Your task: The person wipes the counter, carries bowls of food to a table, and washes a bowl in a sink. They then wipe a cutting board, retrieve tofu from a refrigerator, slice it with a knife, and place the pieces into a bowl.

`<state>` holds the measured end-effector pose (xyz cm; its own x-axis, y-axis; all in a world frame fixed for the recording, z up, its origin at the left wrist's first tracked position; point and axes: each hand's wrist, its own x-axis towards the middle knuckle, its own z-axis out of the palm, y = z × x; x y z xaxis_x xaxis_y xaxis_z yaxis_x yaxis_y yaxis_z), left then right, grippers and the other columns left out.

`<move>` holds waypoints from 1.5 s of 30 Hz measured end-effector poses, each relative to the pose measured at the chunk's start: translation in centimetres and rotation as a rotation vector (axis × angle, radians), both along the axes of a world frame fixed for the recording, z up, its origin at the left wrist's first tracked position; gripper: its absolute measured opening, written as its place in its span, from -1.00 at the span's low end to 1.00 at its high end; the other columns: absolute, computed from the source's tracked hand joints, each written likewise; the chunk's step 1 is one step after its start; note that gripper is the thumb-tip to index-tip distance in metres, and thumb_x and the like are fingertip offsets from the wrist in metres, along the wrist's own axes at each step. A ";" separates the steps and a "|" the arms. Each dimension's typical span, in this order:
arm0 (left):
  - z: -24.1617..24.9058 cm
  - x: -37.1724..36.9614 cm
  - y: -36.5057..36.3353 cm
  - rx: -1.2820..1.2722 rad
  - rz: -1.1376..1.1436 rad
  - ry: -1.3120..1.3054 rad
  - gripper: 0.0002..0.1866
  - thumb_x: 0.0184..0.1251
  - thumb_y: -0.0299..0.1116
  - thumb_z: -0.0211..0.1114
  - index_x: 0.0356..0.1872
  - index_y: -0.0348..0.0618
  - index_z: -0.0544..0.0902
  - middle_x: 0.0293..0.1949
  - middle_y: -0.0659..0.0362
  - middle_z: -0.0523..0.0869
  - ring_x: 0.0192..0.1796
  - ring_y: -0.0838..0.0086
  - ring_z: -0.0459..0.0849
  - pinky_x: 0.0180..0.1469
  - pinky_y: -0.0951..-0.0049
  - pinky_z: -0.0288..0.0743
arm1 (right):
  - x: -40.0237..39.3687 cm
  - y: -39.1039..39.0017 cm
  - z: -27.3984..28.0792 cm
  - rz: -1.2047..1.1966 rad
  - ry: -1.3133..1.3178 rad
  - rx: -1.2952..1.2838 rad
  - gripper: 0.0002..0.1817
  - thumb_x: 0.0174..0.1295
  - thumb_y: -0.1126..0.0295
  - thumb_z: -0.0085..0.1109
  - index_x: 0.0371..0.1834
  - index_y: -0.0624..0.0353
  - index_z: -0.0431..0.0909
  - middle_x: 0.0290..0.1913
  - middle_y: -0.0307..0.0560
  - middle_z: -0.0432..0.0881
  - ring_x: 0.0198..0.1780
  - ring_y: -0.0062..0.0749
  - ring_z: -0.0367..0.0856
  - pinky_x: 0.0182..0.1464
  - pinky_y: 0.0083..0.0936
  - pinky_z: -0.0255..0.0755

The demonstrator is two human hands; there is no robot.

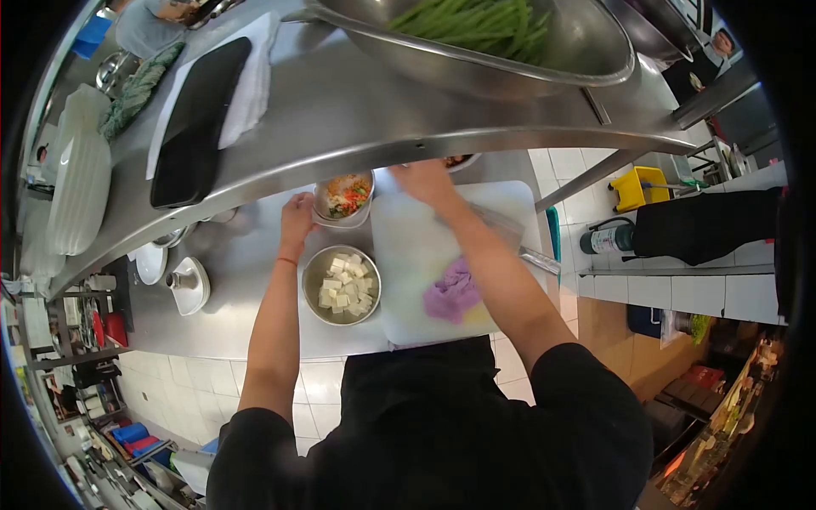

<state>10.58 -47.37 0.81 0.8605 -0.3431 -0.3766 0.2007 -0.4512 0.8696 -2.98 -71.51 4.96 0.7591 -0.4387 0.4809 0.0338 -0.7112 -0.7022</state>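
Note:
My left hand (297, 219) is at the left rim of a small metal bowl (365, 209) of chopped red, orange and green vegetables, its fingers curled against the side. Closer to me stands another metal bowl (310, 304) full of white cubes (348, 282), perhaps tofu. My right hand (423, 182) reaches over the far end of the white cutting board (404, 280), beside a partly hidden bowl (464, 163); the shelf edge hides its fingertips. Under my right forearm, a knife (539, 260) and a crumpled purple cloth (450, 293) lie on the board.
A steel shelf (340, 127) crosses above the work table, bearing a large bowl (595, 72) of green beans (476, 25), a black phone (202, 123) on white cloth, and stacked white containers (81, 183). White dishes (190, 287) sit at left. A yellow bucket (629, 189) stands beyond at right.

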 end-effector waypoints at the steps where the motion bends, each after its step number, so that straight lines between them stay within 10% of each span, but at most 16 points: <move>1: -1.1 0.3 0.0 0.007 -0.002 0.006 -0.65 0.34 -0.32 0.19 0.05 -0.32 0.56 -0.07 0.00 0.66 -0.11 0.26 0.72 -0.12 0.31 0.66 | 0.5 1.2 -0.1 -0.002 0.006 0.007 -0.75 0.13 0.33 0.17 -0.24 0.30 0.62 -0.37 0.18 0.67 -0.28 0.05 0.65 -0.14 -0.17 0.50; 4: -3.6 1.3 0.1 0.271 -0.092 -0.284 -0.62 0.32 -0.17 0.27 0.00 -0.26 0.63 -0.08 0.06 0.67 -0.14 0.37 0.68 -0.04 0.35 0.57 | 1.7 2.9 -0.2 0.198 -0.041 0.362 -0.76 0.14 0.35 0.20 -0.25 0.32 0.63 -0.43 0.14 0.67 -0.31 -0.05 0.67 -0.19 -0.26 0.52; 6: -3.6 -0.2 0.3 0.652 -0.068 -1.034 -0.62 0.31 -0.18 0.28 0.00 -0.28 0.62 -0.14 -0.03 0.71 -0.13 0.22 0.69 0.01 0.25 0.51 | 1.8 3.8 -0.4 0.219 0.044 0.420 -0.72 0.13 0.34 0.28 -0.20 0.36 0.61 -0.44 0.06 0.67 -0.34 -0.28 0.68 -0.19 -0.38 0.52; 8: 1.3 -1.8 -1.5 0.166 -0.038 -1.008 -0.60 0.35 -0.16 0.28 0.01 -0.28 0.62 -0.09 0.02 0.72 -0.05 0.32 0.67 0.05 0.37 0.49 | 1.0 2.8 2.8 0.259 0.461 0.618 -0.73 0.17 0.40 0.28 -0.12 0.36 0.60 -0.33 -0.03 0.69 -0.33 -0.40 0.67 -0.23 -0.41 0.54; 10: 4.8 -3.8 -2.6 -0.424 -0.055 -0.148 -0.65 0.36 -0.27 0.29 0.03 -0.32 0.61 -0.03 0.08 0.71 -0.03 0.46 0.65 0.04 0.42 0.52 | 2.7 2.3 -0.1 0.390 0.056 1.078 -0.76 0.20 0.52 0.24 -0.07 0.33 0.58 -0.19 -0.05 0.66 -0.26 -0.44 0.66 -0.30 -0.49 0.55; 20: 5.1 -2.7 -1.5 -0.749 -0.001 0.121 -0.72 0.27 -0.50 0.35 -0.01 -0.34 0.63 -0.15 0.13 0.71 -0.18 0.49 0.70 0.03 0.45 0.61 | 3.9 4.9 0.0 0.464 -0.090 1.251 -0.73 0.19 0.61 0.20 -0.02 0.32 0.50 -0.13 -0.07 0.62 -0.23 -0.45 0.61 -0.32 -0.55 0.58; 29: 6.0 -0.2 -0.5 -0.586 -0.020 -0.255 -0.84 0.21 -0.57 0.34 -0.19 -0.36 0.67 -0.27 0.14 0.73 -0.26 0.53 0.70 -0.19 0.51 0.61 | 5.5 5.1 -0.8 0.003 0.238 0.130 -0.73 0.24 0.36 0.16 -0.09 0.33 0.56 -0.05 0.13 0.65 -0.01 -0.06 0.61 0.02 -0.20 0.48; 34: 4.6 -0.5 -2.2 0.149 -0.421 -0.660 -0.73 0.17 -0.35 0.38 -0.13 -0.24 0.67 -0.30 0.12 0.74 -0.20 0.39 0.70 -0.06 0.35 0.53 | 3.1 2.1 -2.6 -0.167 0.231 -0.372 -0.68 0.18 0.29 0.20 -0.08 0.25 0.60 0.01 0.18 0.62 0.10 0.04 0.55 0.14 -0.13 0.40; 40: -2.7 1.9 -11.4 0.221 -0.560 -1.057 -0.67 0.29 -0.28 0.23 0.02 -0.20 0.63 0.02 0.00 0.68 0.08 0.14 0.61 0.18 0.20 0.42 | -3.0 -4.6 0.3 -0.002 0.568 -0.293 -0.67 0.12 0.33 0.27 -0.06 0.19 0.59 -0.04 0.11 0.64 0.03 0.00 0.59 0.09 -0.12 0.43; 45: -3.8 1.8 -18.7 0.217 -0.512 -1.219 -0.70 0.31 -0.32 0.20 0.01 -0.20 0.64 0.01 0.03 0.69 0.08 0.17 0.62 0.19 0.23 0.42 | -4.0 -6.9 -2.5 -0.108 0.144 -0.172 -0.76 0.25 0.33 0.16 -0.10 0.22 0.57 -0.26 0.01 0.68 -0.14 -0.13 0.64 -0.05 -0.27 0.49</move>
